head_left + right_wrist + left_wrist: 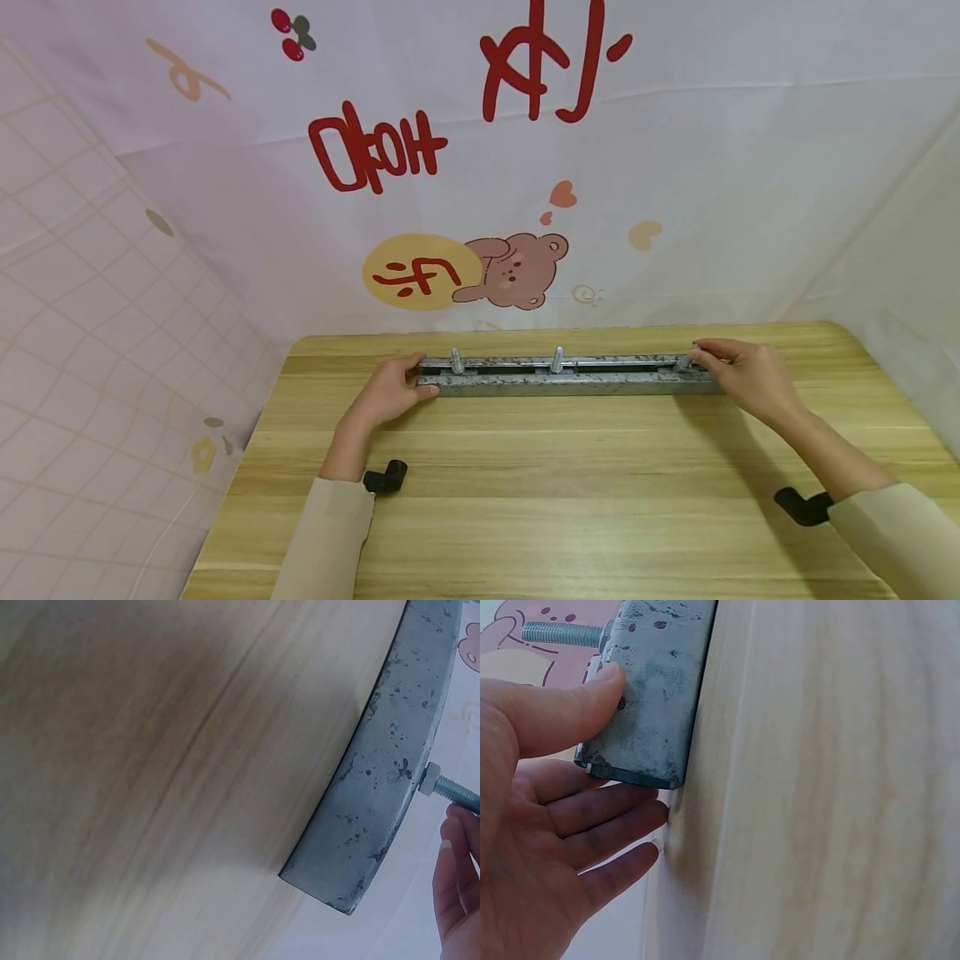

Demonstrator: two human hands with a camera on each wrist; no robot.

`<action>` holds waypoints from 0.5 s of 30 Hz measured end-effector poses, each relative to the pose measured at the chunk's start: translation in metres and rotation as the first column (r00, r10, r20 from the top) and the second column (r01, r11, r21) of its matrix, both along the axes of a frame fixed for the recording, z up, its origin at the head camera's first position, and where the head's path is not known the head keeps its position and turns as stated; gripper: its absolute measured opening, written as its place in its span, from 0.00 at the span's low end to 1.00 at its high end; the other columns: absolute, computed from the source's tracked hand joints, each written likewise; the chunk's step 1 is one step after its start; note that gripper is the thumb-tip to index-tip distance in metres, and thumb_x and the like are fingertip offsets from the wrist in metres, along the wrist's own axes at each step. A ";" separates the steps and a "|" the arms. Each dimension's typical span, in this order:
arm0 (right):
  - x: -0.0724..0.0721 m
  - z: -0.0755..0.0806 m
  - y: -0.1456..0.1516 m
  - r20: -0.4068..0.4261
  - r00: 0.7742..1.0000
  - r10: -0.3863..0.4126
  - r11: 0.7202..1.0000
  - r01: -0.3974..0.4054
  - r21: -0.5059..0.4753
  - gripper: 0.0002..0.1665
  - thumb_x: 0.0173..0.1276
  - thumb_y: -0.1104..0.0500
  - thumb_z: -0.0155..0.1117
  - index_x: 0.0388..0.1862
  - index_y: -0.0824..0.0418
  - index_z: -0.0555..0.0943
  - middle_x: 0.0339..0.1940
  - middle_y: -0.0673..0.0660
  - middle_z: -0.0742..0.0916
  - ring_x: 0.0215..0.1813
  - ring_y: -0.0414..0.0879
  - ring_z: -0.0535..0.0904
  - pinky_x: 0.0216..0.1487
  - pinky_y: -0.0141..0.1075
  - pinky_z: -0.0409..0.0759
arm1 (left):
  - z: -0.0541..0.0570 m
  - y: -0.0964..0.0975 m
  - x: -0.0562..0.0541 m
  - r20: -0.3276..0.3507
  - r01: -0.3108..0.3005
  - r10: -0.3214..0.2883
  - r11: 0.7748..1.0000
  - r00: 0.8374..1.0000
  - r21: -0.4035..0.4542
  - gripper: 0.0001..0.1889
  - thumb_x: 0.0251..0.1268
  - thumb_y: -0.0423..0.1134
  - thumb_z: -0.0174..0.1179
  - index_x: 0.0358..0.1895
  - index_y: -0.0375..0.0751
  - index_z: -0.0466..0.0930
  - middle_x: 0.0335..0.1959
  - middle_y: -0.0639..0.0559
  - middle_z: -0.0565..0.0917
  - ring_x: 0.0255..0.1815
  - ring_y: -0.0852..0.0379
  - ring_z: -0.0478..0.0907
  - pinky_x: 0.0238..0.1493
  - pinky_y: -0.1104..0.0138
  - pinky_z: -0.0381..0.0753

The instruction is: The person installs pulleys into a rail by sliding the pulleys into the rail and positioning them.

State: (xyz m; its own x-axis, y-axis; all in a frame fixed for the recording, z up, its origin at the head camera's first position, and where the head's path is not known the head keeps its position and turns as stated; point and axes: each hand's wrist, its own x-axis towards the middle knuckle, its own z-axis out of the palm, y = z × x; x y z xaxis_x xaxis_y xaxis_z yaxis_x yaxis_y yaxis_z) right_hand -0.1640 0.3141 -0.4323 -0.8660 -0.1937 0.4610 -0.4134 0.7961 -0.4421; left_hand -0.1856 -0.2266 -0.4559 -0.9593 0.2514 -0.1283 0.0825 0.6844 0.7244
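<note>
A grey, speckled metal strut channel (570, 384) lies lengthwise near the table's back edge, its slot facing up. Three threaded bolts stand in the slot: a left bolt (457, 361), a middle bolt (557, 360) and a right bolt (454, 791) with a hex nut at its base. My left hand (387, 392) grips the channel's left end, thumb on the near side; its other fingers (615, 817) extend past the end. At the other end, my right hand (753, 379) pinches the upper part of the right bolt between thumb and fingers.
Two black elbow-shaped pieces lie on the wooden table (570, 500): a left elbow (387, 477) beside the left sleeve and a right elbow (802, 507) partly covered by the right sleeve. A printed white cloth (675, 167) hangs behind the table and along its sides.
</note>
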 end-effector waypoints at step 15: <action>0.003 0.013 0.010 0.226 0.973 -0.039 0.992 0.064 -0.108 0.23 0.83 0.53 0.59 0.62 0.71 0.84 0.49 0.75 0.88 0.32 0.38 0.86 0.22 0.34 0.78 | 0.000 0.000 0.000 -0.011 -0.005 0.005 1.000 1.000 -0.018 0.40 0.71 0.44 0.71 0.80 0.32 0.64 0.76 0.34 0.71 0.76 0.37 0.67 0.71 0.43 0.72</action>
State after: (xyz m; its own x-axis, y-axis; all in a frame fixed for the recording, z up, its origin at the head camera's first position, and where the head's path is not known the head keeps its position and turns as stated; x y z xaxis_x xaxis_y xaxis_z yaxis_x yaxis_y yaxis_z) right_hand -0.1610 0.3244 -0.4189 -0.9569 -0.1035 0.2715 -0.2537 0.7529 -0.6073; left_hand -0.1851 -0.2263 -0.4562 -0.9618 0.2447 -0.1224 0.0870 0.6975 0.7113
